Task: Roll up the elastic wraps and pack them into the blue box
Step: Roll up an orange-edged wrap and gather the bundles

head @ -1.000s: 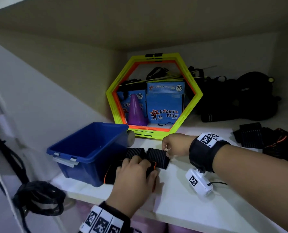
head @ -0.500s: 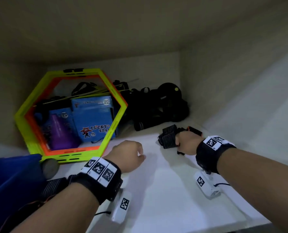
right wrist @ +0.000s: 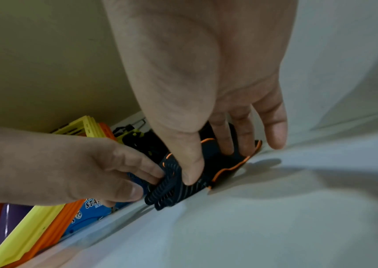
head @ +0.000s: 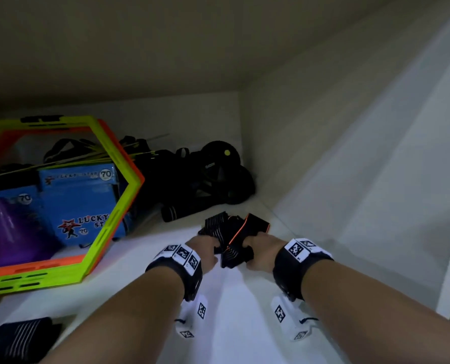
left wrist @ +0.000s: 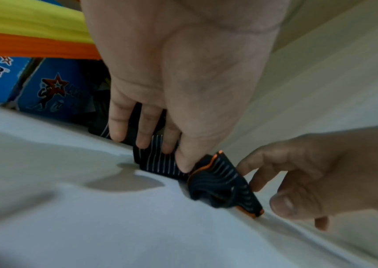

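A loose black elastic wrap (head: 234,232) with thin pale stripes and orange edging lies crumpled on the white shelf (head: 234,324), near the right wall. My left hand (head: 213,248) pinches its striped left part between thumb and fingers (left wrist: 142,141). My right hand (head: 255,245) pinches the orange-edged right part. In the right wrist view the right thumb presses the wrap (right wrist: 169,188) against the curled fingers (right wrist: 229,146). The left wrist view shows the wrap (left wrist: 220,181) bunched between both hands. The blue box is out of view.
Yellow-green and orange hexagon rings (head: 108,206) lean at the back left around blue cartons (head: 82,200) and a purple cone (head: 11,232). Black gear (head: 205,179) fills the back corner. A rolled wrap (head: 16,340) lies at the bottom left. The cupboard wall (head: 350,179) is close on the right.
The view swung right and the blue box left the frame. My left hand moved across from the rolls by the box and took hold of the loose wrap beside my right hand.
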